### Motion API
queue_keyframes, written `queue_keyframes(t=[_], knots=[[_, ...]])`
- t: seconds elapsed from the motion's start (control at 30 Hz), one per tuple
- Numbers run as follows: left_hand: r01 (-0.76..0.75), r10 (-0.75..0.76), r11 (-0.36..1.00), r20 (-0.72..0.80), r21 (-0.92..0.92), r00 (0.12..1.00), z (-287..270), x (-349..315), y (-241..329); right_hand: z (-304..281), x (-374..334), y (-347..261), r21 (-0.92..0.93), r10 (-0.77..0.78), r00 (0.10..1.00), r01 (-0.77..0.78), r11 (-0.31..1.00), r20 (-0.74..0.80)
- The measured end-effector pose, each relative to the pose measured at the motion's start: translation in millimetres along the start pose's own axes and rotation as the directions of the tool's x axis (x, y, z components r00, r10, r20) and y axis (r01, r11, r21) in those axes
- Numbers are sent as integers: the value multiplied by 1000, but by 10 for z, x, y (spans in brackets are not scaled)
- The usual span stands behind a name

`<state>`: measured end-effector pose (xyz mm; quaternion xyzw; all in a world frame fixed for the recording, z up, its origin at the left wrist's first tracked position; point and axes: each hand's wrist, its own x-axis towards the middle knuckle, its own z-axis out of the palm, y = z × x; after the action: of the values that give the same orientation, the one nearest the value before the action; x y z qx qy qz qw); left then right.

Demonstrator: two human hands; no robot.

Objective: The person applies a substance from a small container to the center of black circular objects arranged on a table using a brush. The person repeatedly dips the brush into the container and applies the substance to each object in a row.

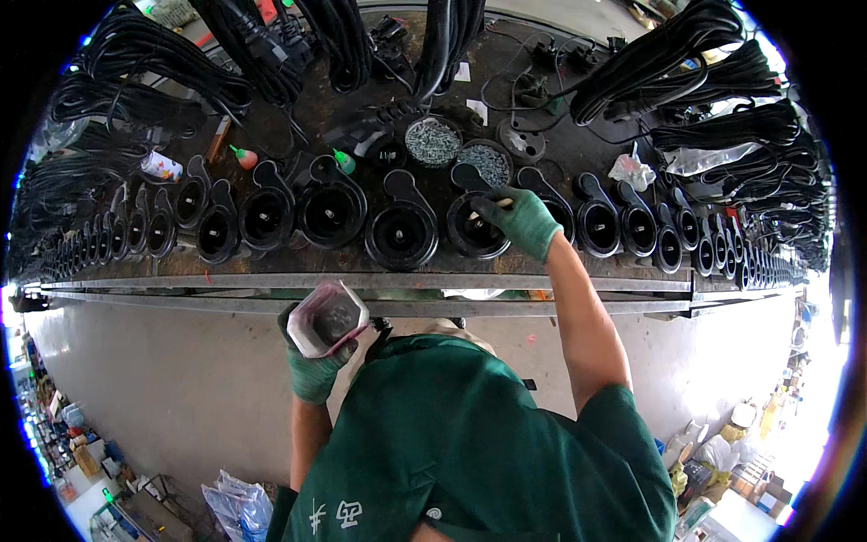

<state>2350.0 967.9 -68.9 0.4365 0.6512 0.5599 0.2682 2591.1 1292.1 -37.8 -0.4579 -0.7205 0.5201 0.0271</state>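
Note:
My left hand (315,372), in a green glove, is wrapped round a pale, squarish tub (308,338) with reddish stains and grey stuff inside. It is held in front of the bench edge. My right hand (527,223), gloved the same way, pinches a short pale stick (494,205), perhaps a brush handle. Its tip is over a round black housing (459,242) with a rounded tab, and I cannot make out whether they touch. Beside it on the left lies a similar black housing (384,248) with a small metal post in its middle.
More black housings line the bench edge both ways. Behind them are two bowls of small metal parts (433,142), green-capped bottles (244,158), a spray can (162,166) and a crumpled white bag (632,169). Bundled black cables (668,59) hang over the bench. A metal rail (379,282) runs along the front.

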Motion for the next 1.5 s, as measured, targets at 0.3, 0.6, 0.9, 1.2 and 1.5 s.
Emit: queue_keyframes(t=[0.3, 0.6, 0.9, 1.2, 1.5], knots=[[0, -2, 1000, -111, -24, 994, 134, -97, 55, -171, -78, -153, -441, -19, 979, 108, 891, 201], [5, -4, 1000, -52, 4, 999, 249, 9, 138, -194, 123, 152, -231, -289, 943, 322, 918, 168], [-45, 45, 995, -2, -87, 999, 391, -19, 180, -797, -1004, 508, 299, -191, 875, 346, 889, -445], [45, -41, 986, 28, -159, 999, 630, -69, 236, -719, -1027, 1101, 290, 11, 874, 150, 945, -486], [-30, 29, 998, -16, -62, 999, 672, -252, 185, -667, -428, 994, 132, -69, 945, 116, 985, -320]])
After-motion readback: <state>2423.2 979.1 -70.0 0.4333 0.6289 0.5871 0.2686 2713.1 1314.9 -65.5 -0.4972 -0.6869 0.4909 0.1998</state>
